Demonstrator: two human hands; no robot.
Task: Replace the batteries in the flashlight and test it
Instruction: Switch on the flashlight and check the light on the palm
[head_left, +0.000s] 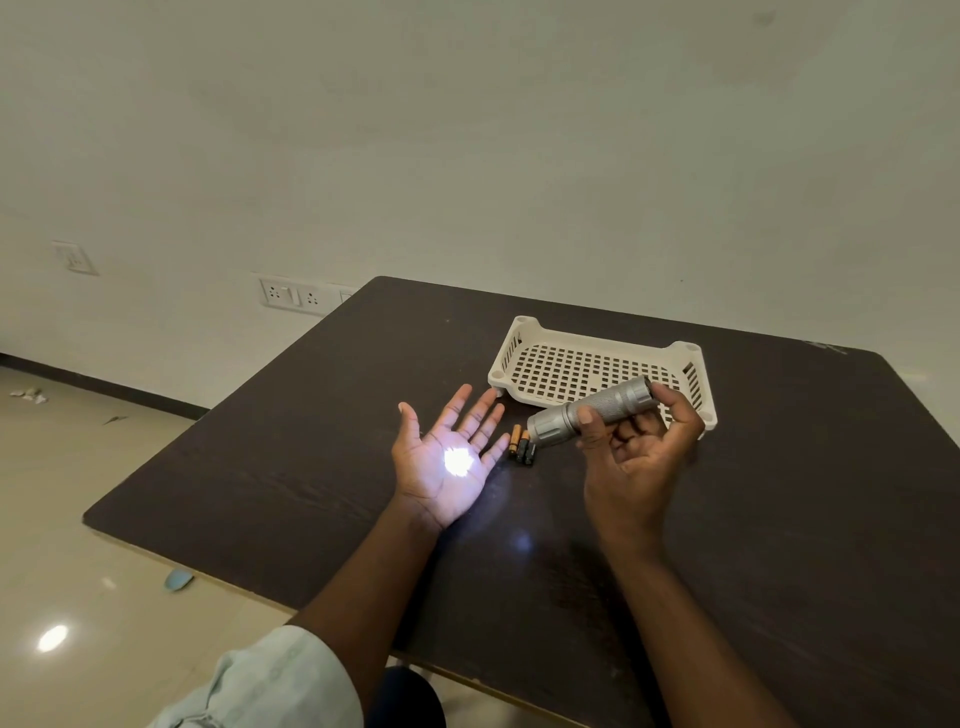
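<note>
I read no text, label, brand, number or sign anywhere in view. The flashlight (592, 410) I grip in my right hand (636, 447) shows only knurled grey metal, with no marking legible on it. The batteries (522, 445) lying on the table (311, 467) carry orange and black bands, but any print on them is too small to read. The basket (524, 335) bears no legible lettering. The wall sockets (293, 296) show pin holes and switches only, with no readable inscription.
</note>
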